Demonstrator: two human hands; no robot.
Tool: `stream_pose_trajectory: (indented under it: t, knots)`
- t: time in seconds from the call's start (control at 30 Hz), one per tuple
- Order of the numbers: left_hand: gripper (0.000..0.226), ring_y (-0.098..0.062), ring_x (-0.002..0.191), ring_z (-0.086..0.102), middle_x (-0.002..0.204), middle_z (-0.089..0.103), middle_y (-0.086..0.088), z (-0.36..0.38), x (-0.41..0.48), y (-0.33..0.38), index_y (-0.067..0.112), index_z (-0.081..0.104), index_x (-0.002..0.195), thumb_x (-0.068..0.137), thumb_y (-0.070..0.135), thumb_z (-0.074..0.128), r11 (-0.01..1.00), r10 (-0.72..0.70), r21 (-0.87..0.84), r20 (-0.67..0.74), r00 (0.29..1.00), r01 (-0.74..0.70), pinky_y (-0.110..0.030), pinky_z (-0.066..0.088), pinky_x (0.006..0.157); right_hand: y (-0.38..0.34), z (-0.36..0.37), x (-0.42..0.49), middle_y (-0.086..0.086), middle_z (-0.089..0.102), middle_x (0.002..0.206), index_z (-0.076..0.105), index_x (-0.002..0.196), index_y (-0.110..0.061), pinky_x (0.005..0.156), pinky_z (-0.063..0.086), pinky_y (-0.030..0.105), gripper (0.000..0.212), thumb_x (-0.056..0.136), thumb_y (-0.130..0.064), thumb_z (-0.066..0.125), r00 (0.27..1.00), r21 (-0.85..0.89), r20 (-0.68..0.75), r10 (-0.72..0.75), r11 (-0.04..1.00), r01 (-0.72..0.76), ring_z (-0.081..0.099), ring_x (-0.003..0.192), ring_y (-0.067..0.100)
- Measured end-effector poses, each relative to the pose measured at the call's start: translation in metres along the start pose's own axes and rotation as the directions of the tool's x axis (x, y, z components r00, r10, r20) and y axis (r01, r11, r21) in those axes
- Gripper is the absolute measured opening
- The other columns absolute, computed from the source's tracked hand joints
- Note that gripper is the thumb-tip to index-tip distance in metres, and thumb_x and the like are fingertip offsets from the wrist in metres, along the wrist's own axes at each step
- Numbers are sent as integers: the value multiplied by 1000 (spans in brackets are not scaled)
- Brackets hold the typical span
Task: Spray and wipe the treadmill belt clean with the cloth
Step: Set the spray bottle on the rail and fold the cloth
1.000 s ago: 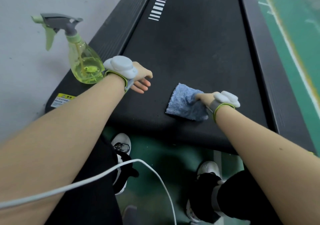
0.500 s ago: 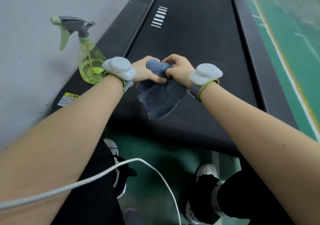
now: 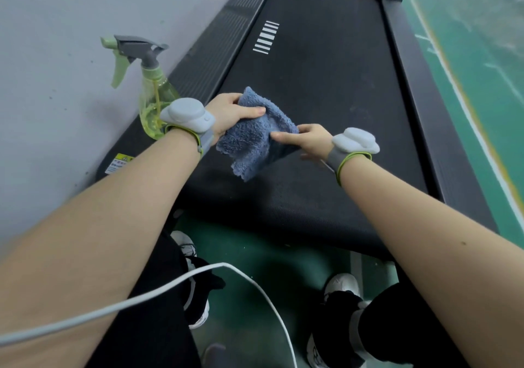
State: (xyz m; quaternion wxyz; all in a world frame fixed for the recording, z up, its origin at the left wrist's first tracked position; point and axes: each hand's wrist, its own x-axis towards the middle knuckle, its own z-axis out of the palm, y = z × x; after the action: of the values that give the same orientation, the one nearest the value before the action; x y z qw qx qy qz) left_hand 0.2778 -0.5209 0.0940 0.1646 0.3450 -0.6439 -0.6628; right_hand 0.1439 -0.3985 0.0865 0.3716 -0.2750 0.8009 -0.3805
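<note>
A white cable (image 3: 221, 266) crosses the lap, cut off at the left edge. Above the treadmill belt (image 3: 326, 84) the left hand (image 3: 229, 112) grips the blue cloth (image 3: 249, 143), thumb on top; the right hand (image 3: 310, 140) pinches its edge, lower fingers blurred. The spray bottle (image 3: 151, 95) stands beside the belt, base hidden behind the left wrist

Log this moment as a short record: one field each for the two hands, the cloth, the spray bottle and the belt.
left hand: grips the cloth at its upper edge, thumb on top
right hand: pinches the cloth's right side
cloth: blue, crumpled, held between both hands above the belt, lower corner hanging
spray bottle: upright on the treadmill's left side rail, untouched
belt: black, white stripes further up
</note>
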Motion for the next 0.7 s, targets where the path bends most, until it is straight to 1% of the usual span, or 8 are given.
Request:
stream_pose_trajectory:
  t: [0.1,0.2,0.27,0.33,0.43,0.53,0.6,0.7]
  knots:
    - [26,-26,105,64,110,66,-11,-1,0,1,10,63,107,83,16,69,999,34,-36,-52,998,-36,-39,51,97,5,4,-3,9,67,114,60,116,-4,63,48,25,57,65,-16,84,997,118,65,28,992,-36,65,92,18]
    - [24,-19,94,65,99,67,-2,-1,-1,3,13,63,105,83,20,70,994,106,20,-104,989,-105,-33,52,90,4,9,-5,13,68,106,60,112,1,85,55,39,50,66,-2,81,998,295,50,24,955,-38,64,99,27]
    - [30,-15,91,63,99,65,1,-5,0,4,12,61,113,87,24,66,987,137,106,-147,980,-122,-29,51,87,0,9,-9,12,64,94,57,112,6,73,56,32,39,75,10,69,998,470,44,44,880,-59,63,88,25]
    - [38,-18,104,60,112,62,0,-11,1,3,11,56,123,92,32,56,970,117,229,-130,985,-85,-33,46,98,-3,10,-12,13,61,86,56,105,6,61,56,29,26,80,11,63,998,556,43,54,828,-69,60,74,22]
    - [50,-23,116,54,128,56,-4,-19,-8,0,13,43,137,98,44,38,881,35,473,-69,997,2,-34,38,105,-7,21,-17,13,60,89,55,107,-2,68,53,38,21,87,2,59,996,510,65,56,856,-81,59,73,24]
    - [57,-24,127,45,140,44,-5,-24,-13,-6,12,24,148,100,43,29,810,-30,583,-58,998,59,-34,35,104,-2,35,-21,23,59,116,48,125,1,91,46,57,33,93,-6,54,991,407,90,101,904,-129,59,98,34]
    - [65,-27,120,49,135,45,-5,-30,-13,-18,16,12,150,97,46,36,825,-171,537,-62,983,177,-41,45,94,5,47,-18,22,56,127,46,129,0,91,46,56,36,95,-9,52,990,330,85,110,935,-133,58,103,33]
    - [76,-28,110,55,133,49,-13,-45,-9,-32,15,17,145,87,30,64,844,-271,469,-44,961,260,-39,49,86,10,62,-7,21,57,127,49,126,2,95,46,52,35,94,-9,54,998,273,20,68,960,-71,58,110,33]
